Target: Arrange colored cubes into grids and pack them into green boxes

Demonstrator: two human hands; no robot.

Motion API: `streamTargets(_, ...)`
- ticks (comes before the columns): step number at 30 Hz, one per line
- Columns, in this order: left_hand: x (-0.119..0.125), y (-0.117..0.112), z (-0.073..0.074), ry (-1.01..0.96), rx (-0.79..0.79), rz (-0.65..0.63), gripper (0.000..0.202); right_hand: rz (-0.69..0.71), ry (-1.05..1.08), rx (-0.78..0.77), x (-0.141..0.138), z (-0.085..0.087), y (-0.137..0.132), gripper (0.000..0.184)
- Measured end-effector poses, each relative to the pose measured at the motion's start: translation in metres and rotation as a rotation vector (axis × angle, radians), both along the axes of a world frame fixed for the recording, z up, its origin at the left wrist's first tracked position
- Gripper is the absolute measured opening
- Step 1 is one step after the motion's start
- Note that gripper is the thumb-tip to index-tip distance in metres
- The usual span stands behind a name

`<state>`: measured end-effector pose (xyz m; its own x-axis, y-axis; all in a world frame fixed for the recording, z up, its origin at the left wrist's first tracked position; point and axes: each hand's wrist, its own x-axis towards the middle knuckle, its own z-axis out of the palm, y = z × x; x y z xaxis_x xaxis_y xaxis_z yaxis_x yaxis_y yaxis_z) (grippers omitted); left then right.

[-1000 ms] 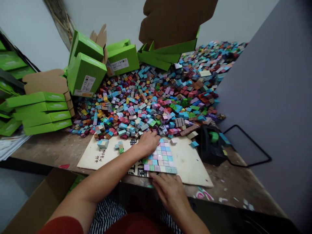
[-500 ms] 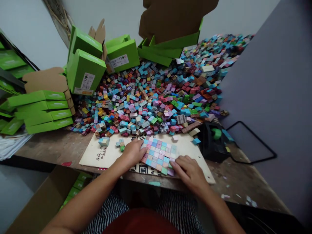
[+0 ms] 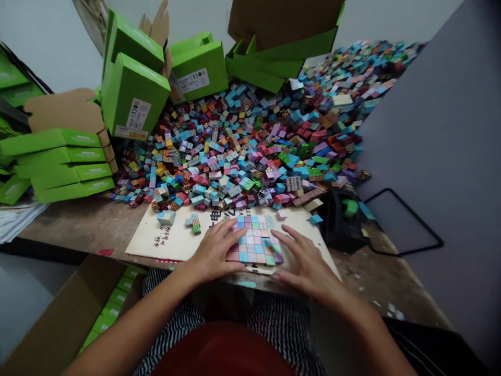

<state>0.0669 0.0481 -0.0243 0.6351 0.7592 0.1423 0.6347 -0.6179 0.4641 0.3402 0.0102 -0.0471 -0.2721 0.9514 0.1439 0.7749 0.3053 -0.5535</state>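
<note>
Bracketing the pastel cube grid [image 3: 254, 240] on the printed sheet [image 3: 144, 240], left fingers [image 3: 225, 243] spread against its edge, right fingers [image 3: 289, 250] wide just beside it, gripping nothing.

Small cubes [image 3: 254, 240], centre: printed faces, matt to faint sheen, core material can't tell. Pale card sheet [image 3: 172, 245], centre: smooth, matt paper surface, black print. Wooden tabletop [image 3: 78, 224], 9 o'clock: rough, scuffed, paint-flecked. Green cardboard boxes [image 3: 133, 102], 11 o'clock: matt, smooth coated card, brown raw inner side on flaps [image 3: 64, 110]. Black plastic housing [image 3: 340, 224], 3 o'clock: dull sheen. Grey panel [image 3: 430, 130], 3 o'clock: matt, smooth. Striped cloth [image 3: 282, 334], 6 o'clock: soft woven fabric.
</note>
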Motion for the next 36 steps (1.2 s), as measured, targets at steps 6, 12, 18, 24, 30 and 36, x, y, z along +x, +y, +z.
streamTargets(6, 0.011, 0.015, -0.011, 0.13, -0.013, 0.028, 0.099, 0.184, -0.154, -0.137, -0.005, 0.001, 0.037, 0.103)
streamTargets(12, 0.006, 0.017, -0.018, 0.059, -0.001, -0.032, 0.093, 0.213, -0.154, -0.107, -0.007, -0.004, 0.042, 0.096)
streamTargets(18, -0.015, 0.035, -0.012, 0.058, -0.024, -0.13, 0.092, 0.093, -0.177, -0.044, -0.036, -0.012, 0.029, 0.092)
streamTargets(24, -0.024, 0.014, -0.011, 0.066, 0.033, -0.091, 0.079, 0.084, -0.087, 0.03, -0.036, -0.017, 0.017, 0.079)
streamTargets(30, -0.022, -0.012, -0.028, 0.001, 0.072, 0.004, 0.055, 0.016, 0.002, 0.136, -0.027, -0.029, -0.005, 0.057)
streamTargets(36, -0.016, -0.014, -0.034, -0.006, 0.117, 0.024, 0.05, 0.027, -0.012, 0.123, -0.026, -0.028, -0.004, 0.054)
